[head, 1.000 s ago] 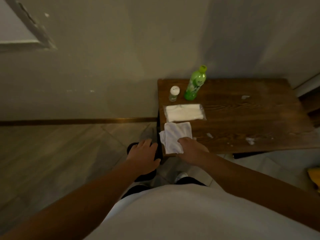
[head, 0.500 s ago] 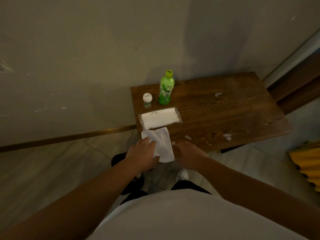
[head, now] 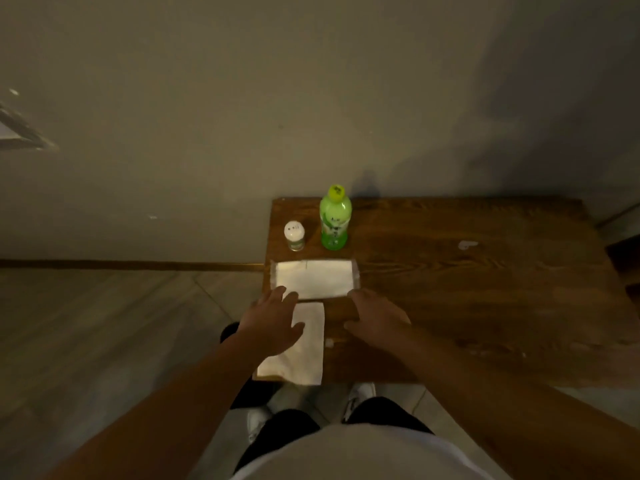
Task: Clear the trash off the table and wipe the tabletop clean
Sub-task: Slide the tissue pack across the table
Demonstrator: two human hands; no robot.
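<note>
Both hands were open: left hand (head: pixel 273 323) flat on the tissue (head: pixel 304 344), right hand (head: pixel 375 322) at its 3 o'clock; pressing evenly would wipe best.

1. The green bottle (head: pixel 334 220) carries a label with markings too blurred to read
2. The small white-capped jar (head: pixel 294 236) shows no legible print

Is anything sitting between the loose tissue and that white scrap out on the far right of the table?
Nothing solid. From the tissue under the left hand to the scrap, only bare wood and the right hand lie across the line. The tissue pack and bottle sit off it, farther back.
</note>
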